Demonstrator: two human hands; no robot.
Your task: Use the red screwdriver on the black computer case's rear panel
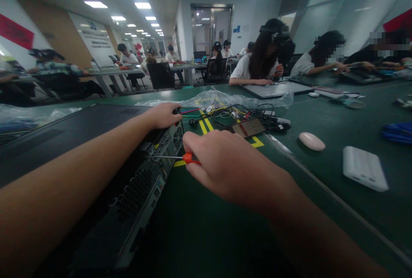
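A black desktop computer case (80, 136) lies on its side at the left, its rear panel facing right with vent holes, ports and a fan grille. My left hand (164, 116) rests at the far end of the case, fingers bent over its rear edge. In my right hand (222, 162) is a screwdriver (188, 157) with an orange handle, held in closed fingers. Its thin metal shaft points left, and the tip meets the rear panel near the expansion slots. Whether a screw sits under the tip, I cannot tell.
Beyond the case lie tangled cables (238, 114) and crumpled clear plastic (209, 96). On the right are a pale pink oval object (311, 141) and a white box-shaped device (365, 168). Co-workers sit across the green table (199, 226), one beside a flat dark panel (280, 89).
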